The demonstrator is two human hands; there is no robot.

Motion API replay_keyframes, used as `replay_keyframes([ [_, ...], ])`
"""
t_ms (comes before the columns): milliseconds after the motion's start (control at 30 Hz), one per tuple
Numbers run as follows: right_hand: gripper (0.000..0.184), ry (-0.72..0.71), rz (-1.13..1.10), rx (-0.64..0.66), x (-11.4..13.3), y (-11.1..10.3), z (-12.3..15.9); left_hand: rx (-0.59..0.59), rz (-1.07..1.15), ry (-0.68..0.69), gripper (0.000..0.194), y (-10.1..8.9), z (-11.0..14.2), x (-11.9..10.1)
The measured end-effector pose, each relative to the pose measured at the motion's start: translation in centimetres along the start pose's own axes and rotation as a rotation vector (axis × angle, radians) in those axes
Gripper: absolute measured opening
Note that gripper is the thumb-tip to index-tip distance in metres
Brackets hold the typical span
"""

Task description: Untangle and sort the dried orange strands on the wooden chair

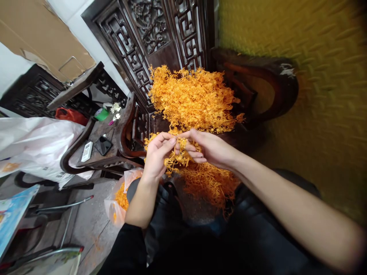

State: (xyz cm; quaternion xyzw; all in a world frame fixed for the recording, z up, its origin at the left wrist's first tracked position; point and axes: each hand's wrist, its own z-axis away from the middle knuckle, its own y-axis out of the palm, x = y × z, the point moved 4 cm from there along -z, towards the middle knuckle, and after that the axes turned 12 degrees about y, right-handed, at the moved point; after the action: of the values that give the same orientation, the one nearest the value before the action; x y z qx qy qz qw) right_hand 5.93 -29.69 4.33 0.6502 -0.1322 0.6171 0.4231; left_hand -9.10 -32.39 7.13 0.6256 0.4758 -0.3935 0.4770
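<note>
My left hand (156,154) pinches a small sprig of orange plastic flowers (182,144) between thumb and fingers. From the other side my right hand (200,145) meets it, its thumb and index finger closed on the same sprig. Both hands nearly touch over the front of the seat. Just beyond them a large heap of orange artificial flower sprigs (195,101) rests on a dark carved wooden chair. Below the hands, between my knees, lies a pile of thin orange stems (210,183). The exact grip of the fingertips is partly hidden by blossoms.
A curved chair arm (282,89) bounds the right side. To the left, a small wooden table (96,128) holds a black phone (103,145), a white box (86,151) and green tape (101,114). A plastic bag with orange pieces (116,202) stands on the floor.
</note>
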Motion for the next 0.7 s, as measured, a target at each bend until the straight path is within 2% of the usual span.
replay_keyframes([
  [100,0.031,-0.273,0.382,-0.347,0.8,-0.3,0.4,-0.002,-0.046,0.014,0.024,0.2,0.1,0.2],
  [167,0.023,-0.420,0.560,-0.552,1.3,0.0,0.9,-0.003,-0.024,-0.009,0.027,0.5,-0.1,0.6],
  [200,0.021,-0.458,0.595,-0.613,1.5,0.1,1.0,0.000,0.010,-0.027,0.028,0.8,-0.2,0.8],
  [267,0.019,-0.493,0.588,-0.665,1.5,-0.1,0.8,0.014,0.093,-0.066,0.029,1.3,-0.6,1.2],
  [333,0.019,-0.502,0.539,-0.691,1.5,-1.4,0.4,0.035,0.160,-0.091,0.029,1.7,-0.8,1.2],
  [400,0.024,-0.504,0.382,-0.762,1.5,-4.1,0.2,0.047,0.184,-0.076,0.027,1.6,-0.9,0.5],
  [467,0.032,-0.497,0.112,-0.877,1.6,-7.5,0.6,0.019,0.175,-0.008,0.025,1.0,-0.8,-0.6],
  [533,0.035,-0.473,-0.068,-0.895,1.6,-9.4,1.1,-0.044,0.144,0.053,0.023,0.0,-0.8,-1.6],
  [567,0.035,-0.484,-0.061,-0.885,1.8,-9.4,1.4,-0.076,0.132,0.062,0.023,-0.3,-0.9,-1.9],
  [600,0.034,-0.477,0.005,-0.831,2.0,-8.7,1.6,-0.100,0.126,0.054,0.023,-0.6,-1.0,-1.9],
  [667,0.028,-0.357,0.213,-0.590,1.8,-5.9,1.5,-0.126,0.126,0.020,0.024,-0.7,-1.4,-1.5],
  [700,0.024,-0.326,0.283,-0.510,1.7,-4.5,1.6,-0.134,0.129,0.008,0.024,-0.7,-1.7,-1.2],
])
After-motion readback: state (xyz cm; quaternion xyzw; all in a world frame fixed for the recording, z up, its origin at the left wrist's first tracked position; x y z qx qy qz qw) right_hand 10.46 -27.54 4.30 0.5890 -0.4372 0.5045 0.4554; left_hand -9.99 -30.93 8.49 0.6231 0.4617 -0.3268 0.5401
